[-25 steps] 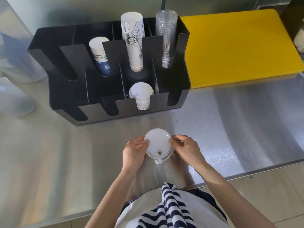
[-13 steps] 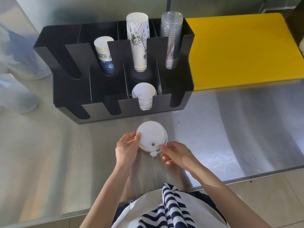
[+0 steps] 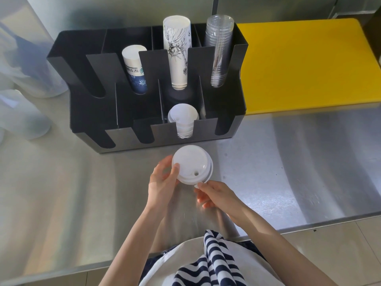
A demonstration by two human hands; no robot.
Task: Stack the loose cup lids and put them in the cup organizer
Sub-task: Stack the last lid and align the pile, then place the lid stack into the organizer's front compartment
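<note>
Right, both hands are up over the steel counter [image 3: 288, 162], near its front edge. Left hand [image 3: 162, 182] grips the stack of white lids [image 3: 190, 164] by its left rim, thumb pressed on top, fingers curled underneath. Right hand [image 3: 216, 196] is just below the stack, fingertips pinching the small tab that sticks out at the lids' near edge. Top lid faces up, sip hole toward the person. Just behind sits the black cup organizer [image 3: 82, 112] toward the counter's back edge, with another pile of lids [image 3: 183, 118] in a front slot right of its middle. Behind those stand paper cups [image 3: 177, 48], a shorter blue-printed cup stack [image 3: 134, 69] and clear cups [image 3: 219, 48]. Yellow board [image 3: 305, 65] touches the organizer's right side.
</note>
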